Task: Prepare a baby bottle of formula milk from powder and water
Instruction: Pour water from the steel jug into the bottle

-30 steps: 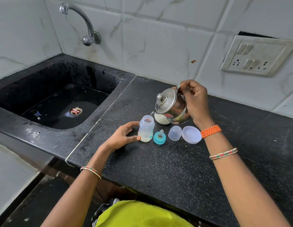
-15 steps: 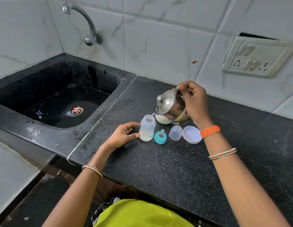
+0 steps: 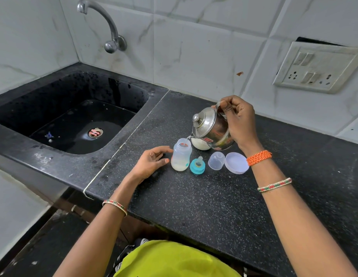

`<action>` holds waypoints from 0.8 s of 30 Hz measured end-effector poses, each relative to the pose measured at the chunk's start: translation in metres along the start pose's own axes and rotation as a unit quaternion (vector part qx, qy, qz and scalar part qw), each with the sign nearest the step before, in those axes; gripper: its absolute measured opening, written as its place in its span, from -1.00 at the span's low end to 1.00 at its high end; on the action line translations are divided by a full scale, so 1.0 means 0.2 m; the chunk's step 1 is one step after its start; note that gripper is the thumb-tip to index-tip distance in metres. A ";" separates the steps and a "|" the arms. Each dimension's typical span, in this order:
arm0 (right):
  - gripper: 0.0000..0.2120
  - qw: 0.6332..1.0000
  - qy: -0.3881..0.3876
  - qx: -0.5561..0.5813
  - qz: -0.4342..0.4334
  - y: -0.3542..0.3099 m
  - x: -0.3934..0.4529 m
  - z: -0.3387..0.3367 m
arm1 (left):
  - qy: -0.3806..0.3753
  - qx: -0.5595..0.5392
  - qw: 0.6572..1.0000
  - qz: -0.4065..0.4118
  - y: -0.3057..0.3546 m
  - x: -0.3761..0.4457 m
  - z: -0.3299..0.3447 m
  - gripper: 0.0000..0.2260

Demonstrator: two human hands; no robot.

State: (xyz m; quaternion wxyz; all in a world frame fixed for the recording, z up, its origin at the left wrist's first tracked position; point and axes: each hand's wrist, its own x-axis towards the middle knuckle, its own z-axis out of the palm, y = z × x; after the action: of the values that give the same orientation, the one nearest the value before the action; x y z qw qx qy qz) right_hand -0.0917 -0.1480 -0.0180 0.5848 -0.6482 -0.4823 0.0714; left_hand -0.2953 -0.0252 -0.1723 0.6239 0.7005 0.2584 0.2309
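Over the last second the right hand, clamped on the handle of the steel kettle, had tipped it further, so its spout now met the open mouth of the baby bottle just below and left of that hand. The left hand, fingers loosely spread and gripping nothing, had drawn slightly back to rest on the bench just beside the bottle. Water was probably entering, with the teal teat unfitted.
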 end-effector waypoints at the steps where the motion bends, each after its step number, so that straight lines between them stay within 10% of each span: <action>1: -0.89 1.000 0.000 -0.001 0.000 0.00 0.00 0.00 | 0.007 0.004 1.000 0.001 0.00 0.00 0.00 -0.70; 24: -0.88 1.000 -0.010 -0.003 0.002 0.02 -0.02 0.01 | 0.007 0.025 1.000 -0.001 0.00 0.00 0.02 -0.81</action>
State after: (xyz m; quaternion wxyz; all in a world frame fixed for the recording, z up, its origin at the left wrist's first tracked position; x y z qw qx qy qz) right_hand -0.0920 -0.1482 -0.0240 0.5781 -0.6502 -0.4868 0.0773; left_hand -0.2928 -0.0279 -0.1721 0.6044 0.7142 0.2691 0.2284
